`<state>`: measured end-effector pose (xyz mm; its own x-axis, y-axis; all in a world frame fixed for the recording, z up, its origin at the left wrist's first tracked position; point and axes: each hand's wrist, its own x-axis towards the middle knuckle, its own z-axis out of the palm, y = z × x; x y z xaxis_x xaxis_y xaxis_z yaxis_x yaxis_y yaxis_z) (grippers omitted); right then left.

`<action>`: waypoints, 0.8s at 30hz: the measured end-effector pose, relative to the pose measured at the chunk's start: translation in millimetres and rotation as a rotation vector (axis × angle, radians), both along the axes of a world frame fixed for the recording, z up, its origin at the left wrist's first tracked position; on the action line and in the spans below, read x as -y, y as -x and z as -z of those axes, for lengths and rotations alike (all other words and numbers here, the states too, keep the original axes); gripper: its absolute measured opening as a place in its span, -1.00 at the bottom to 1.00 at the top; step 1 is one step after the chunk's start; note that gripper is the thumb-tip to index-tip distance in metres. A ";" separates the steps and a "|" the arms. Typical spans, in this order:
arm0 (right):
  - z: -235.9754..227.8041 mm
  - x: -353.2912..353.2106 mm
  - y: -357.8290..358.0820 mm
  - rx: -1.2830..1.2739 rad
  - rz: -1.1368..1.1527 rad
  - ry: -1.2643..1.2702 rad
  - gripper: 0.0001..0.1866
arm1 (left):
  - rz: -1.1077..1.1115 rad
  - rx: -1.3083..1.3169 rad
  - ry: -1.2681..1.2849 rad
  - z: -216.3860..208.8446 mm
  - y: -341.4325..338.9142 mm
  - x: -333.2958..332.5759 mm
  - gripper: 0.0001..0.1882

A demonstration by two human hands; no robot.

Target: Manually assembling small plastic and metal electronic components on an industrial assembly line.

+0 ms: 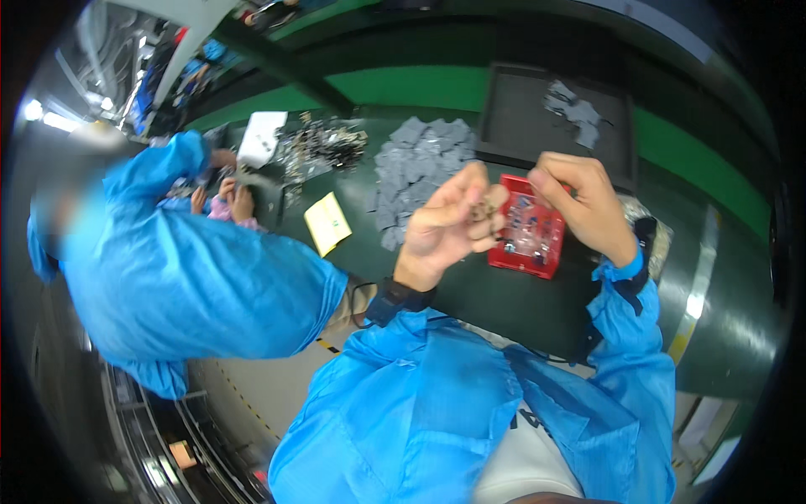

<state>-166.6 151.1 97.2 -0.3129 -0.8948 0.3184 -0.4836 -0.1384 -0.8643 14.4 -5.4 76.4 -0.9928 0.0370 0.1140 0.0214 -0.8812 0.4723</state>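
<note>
My left hand [449, 220] is raised over the dark green table, palm up with the fingers curled. Several small dark and brassy parts [482, 210] lie against its fingers; they are too small to name. To its right, my right hand [585, 200] hangs above a red bin [522, 268], thumb and forefinger pinched together. Whatever sits in that pinch, if anything, cannot be made out. Small clear, blue and dark pieces [529, 238] lie inside the bin, which is partly covered by both hands.
Flat grey pieces [417, 164] form a heap left of the bin. Behind stands a black tray [520, 109] with a few grey pieces [575, 113]. Further left are loose metal parts [329, 147], yellow paper [327, 223] and a white sheet [262, 139]. A co-worker in blue [193, 260] works close by.
</note>
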 end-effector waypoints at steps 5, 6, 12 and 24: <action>-8.2 -5.5 -19.1 0.318 -0.097 0.122 -0.81 | 0.043 -0.088 -0.008 3.6 12.0 -6.4 -0.73; -11.4 -6.6 -20.1 0.387 -0.123 0.089 -0.81 | 0.050 -0.089 -0.008 5.0 13.7 -7.4 -0.73; -7.2 -2.3 -26.3 0.316 -0.115 0.186 -0.75 | 0.081 -0.202 -0.001 8.5 16.6 -4.3 -0.76; -8.4 -1.1 -35.4 0.123 -0.044 0.266 -0.83 | 0.032 -0.093 0.049 21.6 13.3 -14.1 -0.76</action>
